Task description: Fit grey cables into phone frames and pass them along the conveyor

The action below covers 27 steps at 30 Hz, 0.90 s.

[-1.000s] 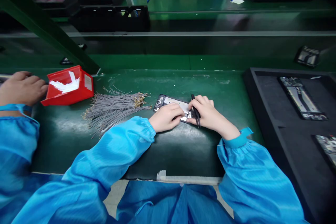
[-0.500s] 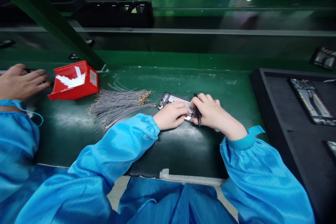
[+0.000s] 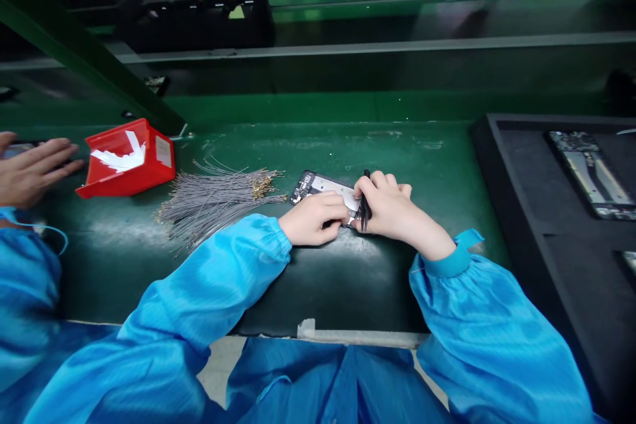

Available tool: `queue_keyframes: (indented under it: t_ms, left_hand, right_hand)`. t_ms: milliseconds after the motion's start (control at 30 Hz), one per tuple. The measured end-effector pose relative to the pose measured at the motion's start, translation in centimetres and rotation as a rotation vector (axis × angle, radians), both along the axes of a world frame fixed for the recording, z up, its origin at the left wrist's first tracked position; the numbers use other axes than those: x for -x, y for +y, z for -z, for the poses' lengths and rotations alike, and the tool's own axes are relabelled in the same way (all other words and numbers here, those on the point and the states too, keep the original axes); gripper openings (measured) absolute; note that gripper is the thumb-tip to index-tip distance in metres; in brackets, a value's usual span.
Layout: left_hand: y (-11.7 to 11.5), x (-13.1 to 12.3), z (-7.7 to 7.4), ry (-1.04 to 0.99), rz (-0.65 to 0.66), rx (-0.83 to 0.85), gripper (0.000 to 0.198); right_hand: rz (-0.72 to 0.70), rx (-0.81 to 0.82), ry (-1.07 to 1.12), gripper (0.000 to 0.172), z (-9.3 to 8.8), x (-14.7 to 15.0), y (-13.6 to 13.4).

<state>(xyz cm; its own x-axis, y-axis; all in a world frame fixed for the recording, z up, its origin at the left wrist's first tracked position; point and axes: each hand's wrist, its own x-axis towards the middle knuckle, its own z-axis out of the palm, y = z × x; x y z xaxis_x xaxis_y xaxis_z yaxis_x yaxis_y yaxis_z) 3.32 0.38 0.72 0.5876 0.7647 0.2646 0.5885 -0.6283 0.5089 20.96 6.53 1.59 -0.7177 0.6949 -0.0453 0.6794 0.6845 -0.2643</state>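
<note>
An opened phone [image 3: 328,186] lies on the green bench in front of me, circuit board at its left end and a silvery plate in the middle. My left hand [image 3: 314,217] is closed over its lower edge, fingertips pinched together near the right end. Black tweezers [image 3: 365,209] are tucked in my right hand [image 3: 388,204], pointing down, while its thumb and fingers grip the phone's right end. Whatever lies between the fingertips of the two hands is hidden. Left of the phone is a bundle of thin grey cables [image 3: 218,199] with gold-coloured ends.
A red bin [image 3: 126,175] of white strips stands left of the cables. Beyond it is a co-worker's hand [image 3: 37,169]. On the right, a black tray [image 3: 541,258] holds opened phones [image 3: 593,175]. A green post [image 3: 94,53] slants across the left; black trays [image 3: 199,26] stand behind.
The view has shifted slightly. My left fingertips have moved a little along the phone's lower edge toward my right thumb. The tweezers stand more upright in my right hand.
</note>
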Motion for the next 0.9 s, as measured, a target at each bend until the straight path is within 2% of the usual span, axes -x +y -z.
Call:
queue_keyframes:
  t_ms: [200, 400, 567, 633, 767, 900]
  left_hand:
    - [-0.3, -0.1, 0.1, 0.035, -0.028, -0.056, 0.012]
    - [-0.4, -0.1, -0.1, 0.102, -0.045, -0.071, 0.013]
    - [-0.4, 0.0, 0.0, 0.170, -0.056, -0.115, 0.016]
    - [-0.4, -0.1, 0.1, 0.213, -0.074, -0.161, 0.024]
    - [-0.4, -0.3, 0.2, 0.373, -0.122, -0.206, 0.051]
    - [-0.3, -0.3, 0.1, 0.486, -0.193, -0.186, 0.059]
  right_hand:
    - [0.012, 0.074, 0.162, 0.026, 0.3, -0.6, 0.6]
    - [-0.015, -0.008, 0.154, 0.015, 0.4, -0.5, 0.8]
    - [-0.045, 0.013, 0.206, 0.012, 0.4, -0.6, 1.0]
    - [-0.047, 0.014, 0.209, 0.013, 0.4, -0.7, 1.0]
    - [-0.022, 0.012, 0.248, 0.017, 0.3, -0.7, 1.1]
    - [0.006, 0.044, 0.374, 0.016, 0.0, -0.9, 1.3]
